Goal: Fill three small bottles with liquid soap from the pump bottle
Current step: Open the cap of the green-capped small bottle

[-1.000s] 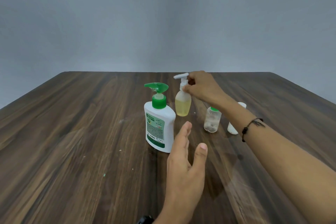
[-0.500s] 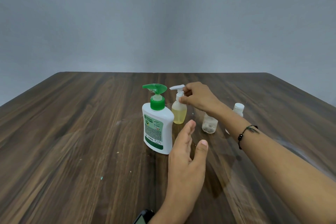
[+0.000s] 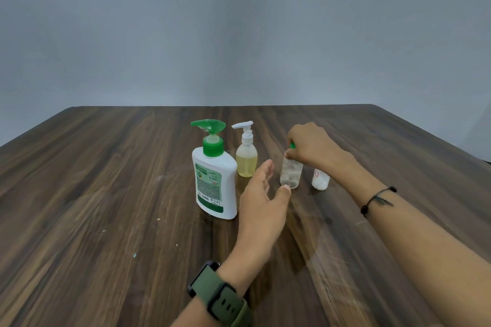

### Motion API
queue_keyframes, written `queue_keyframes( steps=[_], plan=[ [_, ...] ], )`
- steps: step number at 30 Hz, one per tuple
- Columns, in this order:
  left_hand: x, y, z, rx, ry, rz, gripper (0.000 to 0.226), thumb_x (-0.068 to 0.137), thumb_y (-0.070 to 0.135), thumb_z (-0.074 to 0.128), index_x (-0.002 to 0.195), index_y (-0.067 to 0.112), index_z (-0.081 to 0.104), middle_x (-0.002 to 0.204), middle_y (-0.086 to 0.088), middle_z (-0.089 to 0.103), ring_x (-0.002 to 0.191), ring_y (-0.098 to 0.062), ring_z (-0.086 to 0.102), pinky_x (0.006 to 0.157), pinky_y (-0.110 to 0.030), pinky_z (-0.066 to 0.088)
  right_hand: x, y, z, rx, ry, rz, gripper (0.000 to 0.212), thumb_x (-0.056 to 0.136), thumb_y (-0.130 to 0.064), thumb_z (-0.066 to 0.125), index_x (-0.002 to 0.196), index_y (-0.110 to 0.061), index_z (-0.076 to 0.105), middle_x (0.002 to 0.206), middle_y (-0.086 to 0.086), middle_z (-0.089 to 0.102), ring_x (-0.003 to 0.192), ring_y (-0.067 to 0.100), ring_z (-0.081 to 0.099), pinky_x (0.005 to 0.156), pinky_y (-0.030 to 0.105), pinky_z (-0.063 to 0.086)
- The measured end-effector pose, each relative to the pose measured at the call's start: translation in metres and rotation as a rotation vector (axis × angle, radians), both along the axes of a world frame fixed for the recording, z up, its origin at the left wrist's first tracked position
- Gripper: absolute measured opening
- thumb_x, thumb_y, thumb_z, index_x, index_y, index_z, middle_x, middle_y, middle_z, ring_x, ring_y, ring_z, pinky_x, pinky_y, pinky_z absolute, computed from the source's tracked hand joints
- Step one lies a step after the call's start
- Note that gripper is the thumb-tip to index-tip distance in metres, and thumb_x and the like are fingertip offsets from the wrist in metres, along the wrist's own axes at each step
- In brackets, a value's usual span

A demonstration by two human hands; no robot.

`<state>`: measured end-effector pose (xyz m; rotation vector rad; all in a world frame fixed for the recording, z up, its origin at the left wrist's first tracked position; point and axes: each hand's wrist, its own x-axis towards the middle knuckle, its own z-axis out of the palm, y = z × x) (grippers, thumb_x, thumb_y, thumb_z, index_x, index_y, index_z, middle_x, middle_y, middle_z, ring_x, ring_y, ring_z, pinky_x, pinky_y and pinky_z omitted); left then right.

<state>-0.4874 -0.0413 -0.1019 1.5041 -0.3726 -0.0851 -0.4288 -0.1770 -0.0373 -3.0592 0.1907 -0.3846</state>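
While your right hand [image 3: 309, 145] pinches the green cap [image 3: 292, 145] of the clear small bottle [image 3: 291, 174], that bottle stands upright on the wooden table [image 3: 93, 194], between the yellow-filled pump bottle [image 3: 246, 156] and a white small bottle [image 3: 320, 180] partly hidden behind your wrist. Your left hand [image 3: 261, 202] hovers relaxed with fingers straight, holding nothing, just beside the clear bottle. Left of it stands the white soap dispenser [image 3: 215, 183] with its green pump. You wear a green watch [image 3: 220, 297] and a black bracelet [image 3: 377, 200].
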Motion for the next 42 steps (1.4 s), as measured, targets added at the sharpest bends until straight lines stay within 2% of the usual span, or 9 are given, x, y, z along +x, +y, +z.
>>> queue_keyframes(
  steps=[6, 12, 17, 22, 27, 32, 36, 40, 42],
  plan=[
    [0.005, -0.009, 0.002, 0.208, -0.109, 0.086, 0.056, 0.08, 0.023, 0.067, 0.132, 0.025, 0.045, 0.127, 0.009, 0.054, 0.117, -0.003, 0.049, 0.1, -0.029, 0.04, -0.036, 0.013, 0.027, 0.12, 0.007, 0.182, 0.028, 0.075, -0.031, 0.069, 0.076, -0.004, 0.067, 0.065, 0.004, 0.061, 0.058, 0.016, 0.053, 0.046, 0.024, 0.035],
    [0.007, -0.012, 0.006, 0.156, -0.185, 0.17, 0.025, 0.074, 0.021, 0.073, 0.084, 0.034, 0.054, 0.072, 0.018, 0.059, 0.068, 0.013, 0.055, 0.057, -0.002, 0.039, -0.061, 0.026, 0.042, 0.127, 0.018, 0.386, 0.007, 0.082, -0.014, 0.06, 0.082, -0.013, 0.067, 0.067, -0.015, 0.05, 0.066, 0.004, 0.049, 0.057, 0.013, 0.034],
    [0.008, -0.012, 0.004, 0.146, -0.173, 0.136, 0.028, 0.074, 0.019, 0.075, 0.088, 0.033, 0.054, 0.075, 0.019, 0.059, 0.068, 0.022, 0.053, 0.057, 0.002, 0.037, -0.061, 0.02, 0.041, 0.206, 0.041, 0.454, 0.01, 0.082, -0.017, 0.063, 0.091, -0.021, 0.063, 0.086, -0.009, 0.054, 0.079, 0.007, 0.05, 0.064, 0.011, 0.036],
    [0.015, -0.014, -0.004, 0.141, -0.152, 0.167, 0.029, 0.071, 0.024, 0.077, 0.083, 0.036, 0.053, 0.072, 0.02, 0.06, 0.068, 0.016, 0.054, 0.059, -0.002, 0.04, -0.049, 0.028, 0.037, -0.082, 0.095, 0.268, 0.037, 0.087, -0.037, 0.054, 0.06, -0.015, 0.044, 0.06, -0.002, 0.046, 0.06, 0.018, 0.044, 0.048, 0.028, 0.028],
    [0.026, -0.013, -0.004, 0.067, -0.039, 0.143, 0.025, 0.069, 0.015, 0.077, 0.087, 0.027, 0.063, 0.088, 0.0, 0.071, 0.088, -0.017, 0.065, 0.084, -0.041, 0.053, -0.048, 0.028, 0.032, -0.061, 0.082, 0.46, 0.011, 0.088, -0.013, 0.048, 0.087, -0.007, 0.058, 0.074, -0.003, 0.054, 0.074, 0.017, 0.048, 0.064, 0.028, 0.033],
    [0.031, -0.012, -0.009, 0.011, -0.002, 0.126, 0.025, 0.069, 0.014, 0.076, 0.082, 0.031, 0.062, 0.089, 0.001, 0.072, 0.087, -0.018, 0.067, 0.082, -0.042, 0.054, -0.052, 0.014, 0.035, 0.151, 0.034, 0.626, 0.023, 0.077, -0.01, 0.052, 0.098, -0.012, 0.06, 0.103, 0.004, 0.059, 0.091, 0.016, 0.052, 0.076, 0.022, 0.041],
    [0.029, -0.013, -0.009, 0.029, -0.01, 0.099, 0.027, 0.069, 0.016, 0.076, 0.083, 0.034, 0.062, 0.092, 0.005, 0.071, 0.091, -0.015, 0.065, 0.086, -0.041, 0.052, -0.042, 0.013, 0.034, 0.051, 0.045, 0.437, 0.026, 0.083, -0.039, 0.06, 0.08, -0.014, 0.058, 0.072, -0.003, 0.058, 0.064, 0.009, 0.048, 0.055, 0.016, 0.032],
    [0.028, -0.011, -0.004, -0.029, 0.001, 0.07, 0.034, 0.066, 0.021, 0.075, 0.099, 0.025, 0.065, 0.098, 0.001, 0.071, 0.097, -0.018, 0.065, 0.09, -0.046, 0.05, -0.042, 0.013, 0.037, 0.116, 0.078, 0.593, 0.004, 0.082, -0.011, 0.061, 0.083, -0.014, 0.063, 0.073, -0.009, 0.061, 0.066, 0.002, 0.052, 0.06, 0.009, 0.036],
    [0.03, -0.01, 0.003, -0.067, -0.002, 0.064, 0.033, 0.066, 0.02, 0.075, 0.097, 0.025, 0.065, 0.1, -0.002, 0.071, 0.098, -0.02, 0.065, 0.09, -0.046, 0.051, -0.044, 0.009, 0.042, 0.289, 0.067, 0.657, 0.02, 0.079, 0.003, 0.057, 0.079, -0.017, 0.063, 0.083, -0.005, 0.064, 0.078, 0.003, 0.057, 0.067, 0.01, 0.041]
  ],
)
